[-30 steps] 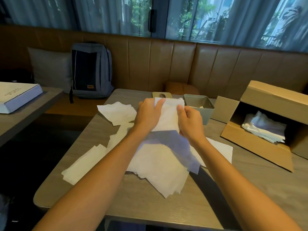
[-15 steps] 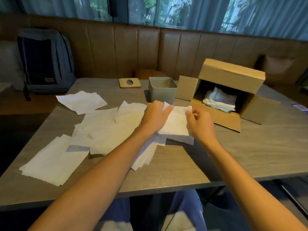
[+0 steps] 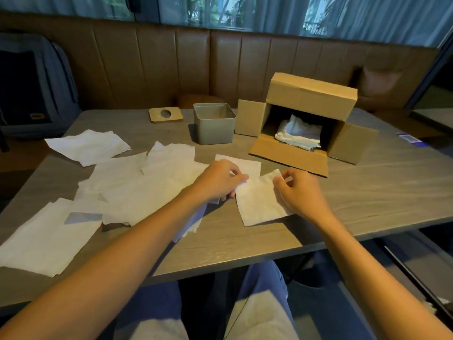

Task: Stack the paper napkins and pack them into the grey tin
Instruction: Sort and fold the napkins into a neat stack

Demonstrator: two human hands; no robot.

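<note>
A folded white napkin (image 3: 258, 201) lies on the table in front of me. My left hand (image 3: 218, 179) pinches its left edge and my right hand (image 3: 297, 190) pinches its far right corner. Another napkin (image 3: 247, 164) lies just behind it. Several loose white napkins (image 3: 137, 190) are spread over the left half of the table. The grey tin (image 3: 214, 127) stands open and upright at the far middle, and I see nothing inside it from here.
A wooden lid with a hole (image 3: 166, 114) lies left of the tin. An open cardboard box (image 3: 308, 123) on its side holds more white napkins (image 3: 299, 134). A backpack (image 3: 31, 87) sits on the bench at the left. The table edge (image 3: 245, 266) runs above my knees.
The napkin held up in both hands has come down onto the table at the right of the pile. My view has swung right and lower.
</note>
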